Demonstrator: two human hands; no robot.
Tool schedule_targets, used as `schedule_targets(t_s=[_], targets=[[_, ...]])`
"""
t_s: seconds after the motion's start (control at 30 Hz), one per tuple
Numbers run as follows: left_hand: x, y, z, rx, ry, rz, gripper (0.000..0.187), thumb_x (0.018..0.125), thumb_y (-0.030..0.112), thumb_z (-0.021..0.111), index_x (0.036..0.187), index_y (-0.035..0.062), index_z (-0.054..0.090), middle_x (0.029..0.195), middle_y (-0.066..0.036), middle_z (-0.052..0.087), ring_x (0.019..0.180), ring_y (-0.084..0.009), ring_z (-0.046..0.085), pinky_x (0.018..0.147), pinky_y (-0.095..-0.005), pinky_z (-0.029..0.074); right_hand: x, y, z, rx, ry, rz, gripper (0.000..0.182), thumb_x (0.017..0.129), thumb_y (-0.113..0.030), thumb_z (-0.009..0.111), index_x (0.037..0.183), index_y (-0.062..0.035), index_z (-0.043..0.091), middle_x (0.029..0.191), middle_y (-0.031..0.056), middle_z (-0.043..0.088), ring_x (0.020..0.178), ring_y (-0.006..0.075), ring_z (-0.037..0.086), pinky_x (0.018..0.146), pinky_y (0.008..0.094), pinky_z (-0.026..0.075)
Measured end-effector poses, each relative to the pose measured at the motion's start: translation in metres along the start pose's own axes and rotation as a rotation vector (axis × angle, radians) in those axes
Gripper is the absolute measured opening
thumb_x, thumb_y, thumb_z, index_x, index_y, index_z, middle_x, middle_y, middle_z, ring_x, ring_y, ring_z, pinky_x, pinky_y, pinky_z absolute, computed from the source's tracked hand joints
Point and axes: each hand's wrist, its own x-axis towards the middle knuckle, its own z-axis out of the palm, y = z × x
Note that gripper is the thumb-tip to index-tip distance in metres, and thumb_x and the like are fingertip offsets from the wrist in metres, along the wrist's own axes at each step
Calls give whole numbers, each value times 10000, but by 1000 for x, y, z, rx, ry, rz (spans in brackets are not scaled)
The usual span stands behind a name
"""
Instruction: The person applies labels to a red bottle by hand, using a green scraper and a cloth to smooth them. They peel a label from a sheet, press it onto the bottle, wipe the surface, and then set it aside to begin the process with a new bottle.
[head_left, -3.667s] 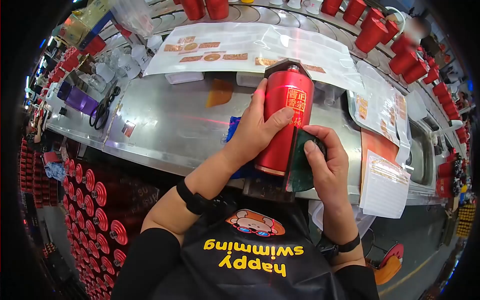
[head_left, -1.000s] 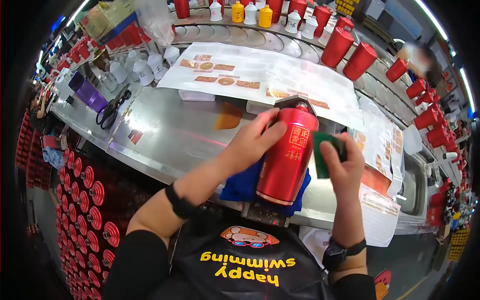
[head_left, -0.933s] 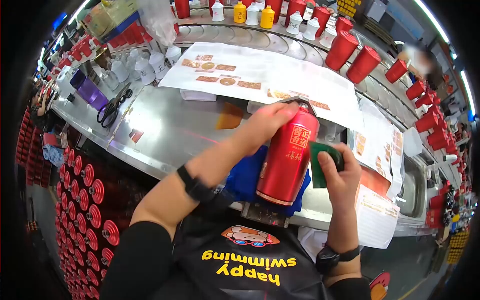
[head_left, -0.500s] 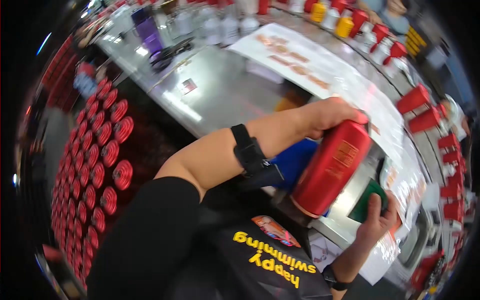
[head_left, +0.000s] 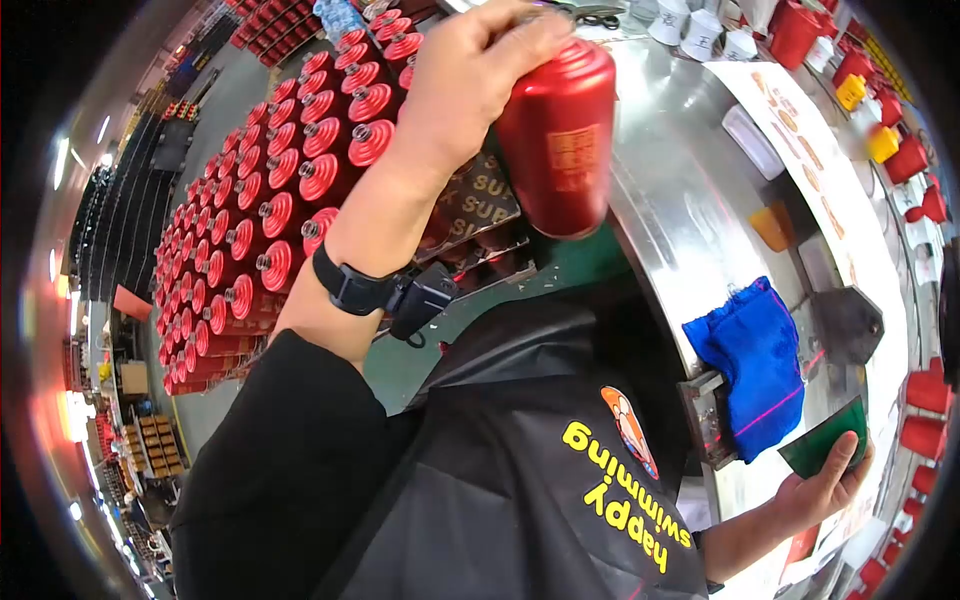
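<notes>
High in the view, my left hand (head_left: 462, 85) grips a glossy red bottle (head_left: 565, 145) by its neck. The bottle hangs nearly upright, base down, with a gold square print on its side; the fingers cover its top. At the lower right, my right hand (head_left: 822, 488) holds a thin, flat dark green pad (head_left: 830, 440) between thumb and fingers. Close to that pad, a blue cloth (head_left: 755, 370) is draped over a fixture (head_left: 705, 415) at the front edge of the metal table (head_left: 665, 180).
Rows of similar red bottles (head_left: 240, 238) stand on the left, beside a brown carton (head_left: 490, 200). A long printed white sheet (head_left: 800, 130) covers the table's far side. Beyond it stand white, yellow (head_left: 884, 143) and red bottles. A dark flat piece (head_left: 848, 325) lies near the cloth.
My left hand has carried the red bottle away from the blue cloth, leftward over the table's edge toward the rows. My view has turned left. The green pad stays in my right hand.
</notes>
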Motion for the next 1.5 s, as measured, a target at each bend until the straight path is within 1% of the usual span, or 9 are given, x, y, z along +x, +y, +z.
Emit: schedule_targets(t_s=[0.17, 0.43, 0.63, 0.77, 0.9, 0.97, 1.13, 1.23, 1.5], targets=[[-37, -99, -43, 632, 308, 113, 341, 853, 298, 740, 1016, 3, 695, 905, -142, 697, 842, -221, 676, 788, -323, 517, 4, 1, 2, 29, -45, 5, 271, 921, -229, 729, 1084, -30, 645, 983, 15, 642, 864, 103, 596, 776, 236, 504], [-72, -164, -68, 849, 447, 47, 311, 861, 266, 698, 985, -9, 619, 987, -202, 640, 967, -379, 604, 847, -444, 485, 7, 11, -4, -23, -47, 26, 305, 913, -224, 736, 1110, -20, 624, 1043, 48, 628, 927, 137, 590, 829, 265, 513], [-63, -134, -76, 1316, 202, 67, 265, 820, 256, 678, 884, 7, 613, 944, -205, 616, 929, -390, 572, 817, -493, 446, 11, -13, -2, -9, -84, 50, 248, 978, -187, 649, 1134, -2, 601, 994, 38, 631, 872, 91, 575, 769, 217, 488], [-60, -127, -80, 1439, 58, 73, 324, 843, 244, 689, 1036, -5, 610, 1132, -231, 594, 1115, -424, 512, 1007, -529, 371, 50, -41, -9, -276, -114, -102, 231, 989, -56, 552, 1200, 31, 584, 1178, 103, 636, 944, 113, 602, 788, 238, 512], [-40, -83, -6, 1018, 19, 299, 323, 890, 130, 637, 1167, -24, 576, 1343, -210, 529, 1287, -382, 458, 1100, -447, 328, 134, -35, -18, -551, -263, -384, 298, 947, 51, 455, 1185, 2, 626, 1449, 168, 489, 1058, 212, 635, 838, 283, 552], [-43, -80, 38, 632, -134, 146, 315, 878, 91, 623, 1172, -12, 579, 1271, -188, 572, 1174, -334, 547, 1022, -400, 411, 187, -13, -17, -636, -264, -290, 302, 921, 63, 472, 1150, -21, 650, 1380, 149, 557, 1069, 228, 634, 827, 293, 541], [-46, -92, 126, 312, -409, 276, 193, 857, 101, 661, 1036, 32, 654, 932, -147, 652, 797, -339, 611, 712, -399, 491, 328, 52, 12, -950, -484, -429, 386, 909, -11, 523, 1285, -58, 598, 1218, 152, 636, 1103, 289, 616, 932, 358, 475], [-41, -99, 136, 199, -538, -4, 123, 858, 98, 658, 966, 41, 672, 852, -129, 657, 728, -311, 620, 656, -379, 489, 397, 73, 75, -1071, -552, -514, 473, 908, -75, 545, 1381, -87, 530, 1166, 187, 645, 1107, 333, 613, 976, 393, 458], [-30, -104, 138, 184, -523, 10, 70, 846, 90, 664, 904, 54, 680, 778, -114, 648, 662, -300, 618, 605, -376, 482, 496, 146, 163, -1255, -493, -474, 414, 905, -180, 569, 1312, -106, 563, 1161, 263, 621, 1098, 449, 599, 925, 509, 483]])
